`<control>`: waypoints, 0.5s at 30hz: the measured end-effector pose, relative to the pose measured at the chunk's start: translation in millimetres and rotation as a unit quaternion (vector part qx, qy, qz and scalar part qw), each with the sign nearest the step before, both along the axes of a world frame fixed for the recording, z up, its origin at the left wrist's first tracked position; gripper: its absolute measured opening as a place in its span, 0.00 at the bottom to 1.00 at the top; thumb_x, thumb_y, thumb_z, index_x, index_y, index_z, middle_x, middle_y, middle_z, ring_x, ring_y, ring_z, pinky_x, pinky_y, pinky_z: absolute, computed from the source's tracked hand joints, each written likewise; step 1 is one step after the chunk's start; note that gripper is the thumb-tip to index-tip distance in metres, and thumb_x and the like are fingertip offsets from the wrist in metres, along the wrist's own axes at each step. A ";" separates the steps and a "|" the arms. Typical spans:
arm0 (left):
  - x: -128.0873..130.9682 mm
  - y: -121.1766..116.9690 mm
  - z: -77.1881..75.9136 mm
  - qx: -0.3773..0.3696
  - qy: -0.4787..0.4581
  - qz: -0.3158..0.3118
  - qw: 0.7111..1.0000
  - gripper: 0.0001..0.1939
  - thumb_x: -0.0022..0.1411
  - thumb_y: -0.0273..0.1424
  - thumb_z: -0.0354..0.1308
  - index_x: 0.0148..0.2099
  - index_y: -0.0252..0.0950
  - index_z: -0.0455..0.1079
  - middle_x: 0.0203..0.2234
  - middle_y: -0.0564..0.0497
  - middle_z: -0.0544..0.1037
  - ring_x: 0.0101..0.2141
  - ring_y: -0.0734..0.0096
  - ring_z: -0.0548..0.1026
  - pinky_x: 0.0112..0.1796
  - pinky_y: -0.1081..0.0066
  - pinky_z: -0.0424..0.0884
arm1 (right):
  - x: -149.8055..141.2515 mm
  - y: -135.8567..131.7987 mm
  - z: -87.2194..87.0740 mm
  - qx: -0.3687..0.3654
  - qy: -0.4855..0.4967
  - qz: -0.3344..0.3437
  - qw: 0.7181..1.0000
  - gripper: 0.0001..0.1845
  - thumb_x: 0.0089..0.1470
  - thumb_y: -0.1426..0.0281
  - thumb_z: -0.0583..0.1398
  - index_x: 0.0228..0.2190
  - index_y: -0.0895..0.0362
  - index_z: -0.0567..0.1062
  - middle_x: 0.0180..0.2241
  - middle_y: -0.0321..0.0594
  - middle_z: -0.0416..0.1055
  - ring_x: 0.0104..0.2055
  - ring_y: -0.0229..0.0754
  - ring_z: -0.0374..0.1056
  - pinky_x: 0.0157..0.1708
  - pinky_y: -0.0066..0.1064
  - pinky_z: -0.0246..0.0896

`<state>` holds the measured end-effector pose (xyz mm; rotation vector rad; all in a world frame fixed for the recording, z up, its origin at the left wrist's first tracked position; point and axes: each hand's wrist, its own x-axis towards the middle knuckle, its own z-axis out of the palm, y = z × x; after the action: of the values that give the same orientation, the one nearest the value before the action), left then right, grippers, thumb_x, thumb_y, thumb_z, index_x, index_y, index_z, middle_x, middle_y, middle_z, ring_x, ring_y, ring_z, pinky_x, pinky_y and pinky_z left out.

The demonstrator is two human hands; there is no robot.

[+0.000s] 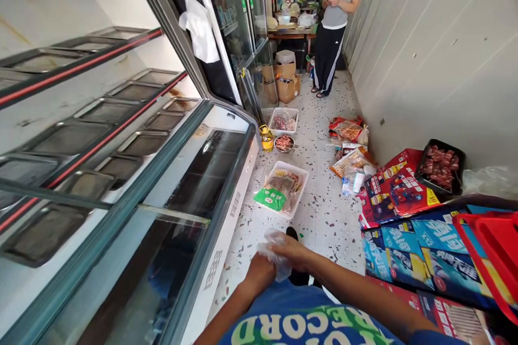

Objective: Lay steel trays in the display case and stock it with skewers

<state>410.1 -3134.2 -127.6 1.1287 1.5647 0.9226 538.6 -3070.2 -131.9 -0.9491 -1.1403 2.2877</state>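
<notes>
In front of my waist my two hands are close together over a crumpled piece of thin clear plastic (275, 238), a glove or a bag, I cannot tell which. My left hand (262, 269) is closed at its lower left side. My right hand (292, 249) reaches across from the right, its fingers closed on the plastic. Ahead on the floor lies a white tray (302, 173) of skewered food. On it rests a green-labelled packet (270, 198).
An open display fridge (198, 259) with metal trays lines the left. Oil (266, 138), a bowl of meat (284, 143) and another white tray (297, 118) stand farther on. Right are packages (348, 132), cartons (404, 259), a black meat tray (458, 190) and red tray (496, 237). A person (338, 21) stands behind.
</notes>
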 end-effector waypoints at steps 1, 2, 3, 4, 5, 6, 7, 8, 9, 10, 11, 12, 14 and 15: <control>2.2 17.7 1.1 -0.001 -0.007 -0.028 1.000 0.06 0.44 0.25 0.62 0.29 0.37 0.78 0.34 0.41 0.81 0.43 0.42 0.76 0.52 0.50 0.64 | 7.0 17.5 -8.9 0.015 -0.012 -0.003 1.000 0.32 0.38 0.52 0.71 0.43 0.56 0.74 0.36 0.42 0.75 0.38 0.47 0.73 0.41 0.39 0.68; 2.8 36.4 1.9 -0.007 -0.032 -0.054 0.998 0.08 0.45 0.27 0.64 0.32 0.37 0.79 0.36 0.41 0.81 0.46 0.42 0.75 0.53 0.51 0.64 | 13.9 36.6 -16.3 0.029 -0.023 -0.008 0.999 0.29 0.40 0.52 0.69 0.40 0.57 0.76 0.34 0.42 0.76 0.36 0.46 0.73 0.39 0.38 0.68; 2.6 55.3 1.8 -0.020 -0.081 -0.076 0.994 0.11 0.46 0.29 0.65 0.36 0.36 0.79 0.39 0.41 0.81 0.48 0.43 0.74 0.55 0.51 0.63 | 21.0 57.4 -21.7 0.037 -0.036 -0.004 0.999 0.25 0.41 0.53 0.69 0.37 0.57 0.77 0.32 0.41 0.75 0.34 0.45 0.72 0.37 0.37 0.68; 2.2 73.7 0.0 -0.041 -0.154 -0.089 0.983 0.15 0.47 0.32 0.67 0.40 0.35 0.79 0.41 0.41 0.81 0.50 0.44 0.73 0.56 0.51 0.63 | 28.4 79.7 -25.4 0.042 -0.053 0.007 0.998 0.21 0.41 0.56 0.68 0.34 0.58 0.77 0.30 0.40 0.75 0.31 0.43 0.71 0.34 0.35 0.67; 2.4 91.1 -4.0 -0.067 -0.243 -0.084 0.964 0.20 0.48 0.36 0.68 0.43 0.34 0.78 0.43 0.40 0.80 0.51 0.45 0.73 0.56 0.51 0.63 | 36.2 103.0 -27.7 0.044 -0.073 0.027 0.996 0.17 0.40 0.60 0.68 0.30 0.58 0.77 0.27 0.38 0.74 0.29 0.41 0.69 0.32 0.32 0.65; 3.4 107.0 -10.5 -0.097 -0.336 -0.050 0.936 0.24 0.48 0.40 0.69 0.46 0.33 0.77 0.44 0.39 0.79 0.51 0.47 0.73 0.56 0.52 0.63 | 44.4 127.0 -29.4 0.047 -0.095 0.050 0.993 0.13 0.39 0.63 0.68 0.27 0.59 0.77 0.24 0.36 0.73 0.27 0.38 0.66 0.30 0.30 0.63; 5.4 121.1 -19.4 -0.129 -0.412 0.008 0.902 0.27 0.47 0.42 0.70 0.47 0.32 0.76 0.45 0.39 0.79 0.50 0.49 0.74 0.56 0.54 0.64 | 52.9 150.9 -31.2 0.051 -0.116 0.073 0.989 0.10 0.38 0.66 0.66 0.24 0.60 0.76 0.22 0.34 0.71 0.25 0.36 0.63 0.28 0.28 0.61; 8.4 133.5 -30.5 -0.158 -0.458 0.081 0.871 0.28 0.46 0.42 0.72 0.47 0.31 0.76 0.44 0.38 0.79 0.49 0.52 0.75 0.55 0.56 0.66 | 61.7 174.3 -33.8 0.055 -0.136 0.091 0.985 0.07 0.37 0.69 0.64 0.23 0.60 0.75 0.21 0.33 0.70 0.24 0.35 0.62 0.28 0.27 0.59; 11.8 144.2 -42.9 -0.186 -0.475 0.160 0.845 0.26 0.45 0.40 0.73 0.45 0.31 0.76 0.42 0.39 0.80 0.46 0.55 0.77 0.54 0.59 0.68 | 70.8 196.9 -37.8 0.055 -0.153 0.102 0.981 0.06 0.36 0.70 0.62 0.21 0.60 0.74 0.20 0.33 0.69 0.24 0.35 0.60 0.27 0.26 0.58; 15.3 153.5 -56.1 -0.214 -0.469 0.223 0.827 0.23 0.47 0.37 0.73 0.44 0.32 0.75 0.39 0.40 0.80 0.42 0.60 0.78 0.52 0.62 0.70 | 80.1 218.3 -43.5 0.051 -0.174 0.105 0.978 0.05 0.35 0.70 0.60 0.20 0.60 0.73 0.20 0.33 0.68 0.24 0.35 0.60 0.26 0.26 0.57; 18.3 161.6 -69.2 -0.240 -0.454 0.269 0.815 0.18 0.50 0.33 0.71 0.42 0.32 0.75 0.36 0.42 0.81 0.38 0.64 0.79 0.49 0.65 0.72 | 89.7 238.5 -50.9 0.045 -0.198 0.102 0.974 0.05 0.34 0.70 0.59 0.20 0.60 0.72 0.20 0.34 0.67 0.25 0.35 0.60 0.26 0.26 0.57; 20.5 168.7 -81.5 -0.265 -0.437 0.303 0.805 0.14 0.53 0.31 0.69 0.41 0.32 0.74 0.33 0.43 0.80 0.34 0.66 0.79 0.46 0.67 0.73 | 99.4 257.6 -59.8 0.038 -0.224 0.097 0.969 0.05 0.33 0.70 0.58 0.19 0.59 0.71 0.20 0.34 0.67 0.25 0.36 0.61 0.25 0.27 0.58; 22.5 181.1 -102.6 -0.306 -0.413 0.353 0.782 0.08 0.58 0.28 0.65 0.40 0.31 0.72 0.30 0.43 0.80 0.30 0.67 0.79 0.40 0.68 0.75 | 118.6 292.7 -80.3 0.022 -0.269 0.088 0.959 0.05 0.33 0.70 0.57 0.19 0.58 0.69 0.20 0.36 0.66 0.25 0.38 0.62 0.25 0.29 0.59; 22.7 186.8 -111.1 -0.321 -0.408 0.378 0.767 0.07 0.59 0.28 0.63 0.40 0.31 0.72 0.30 0.42 0.80 0.30 0.66 0.80 0.39 0.68 0.76 | 127.6 309.3 -91.0 0.017 -0.287 0.088 0.954 0.05 0.33 0.69 0.56 0.19 0.57 0.68 0.20 0.36 0.66 0.25 0.39 0.63 0.26 0.30 0.60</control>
<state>432.9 -2947.4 -238.7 -0.4479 1.3516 1.0394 666.2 -2760.8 -222.8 -1.6231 -1.5374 2.1724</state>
